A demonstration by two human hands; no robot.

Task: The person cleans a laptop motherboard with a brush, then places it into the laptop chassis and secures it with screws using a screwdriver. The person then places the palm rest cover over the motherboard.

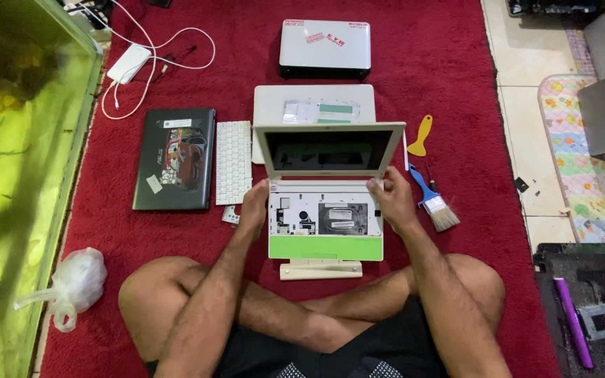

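A small white laptop (325, 222) with a green palm rest lies open on the red carpet between my knees. Its keyboard is out, and the inner frame and metal parts show. My left hand (253, 208) grips the left edge of the base near the hinge. The right side near the hinge is held by my right hand (391, 201). The screen (328, 150) stands upright, dark. The removed white keyboard (234, 162) lies to the left.
A black laptop (174, 158) with a sticker lies at left, two white laptops (324, 46) farther back. A blue brush (434, 201) and yellow pry tool (420, 136) sit right. A fish tank (15, 140), a plastic bag (75, 281), a charger with cables (129, 63), and a dismantled laptop (589, 308) surround the carpet.
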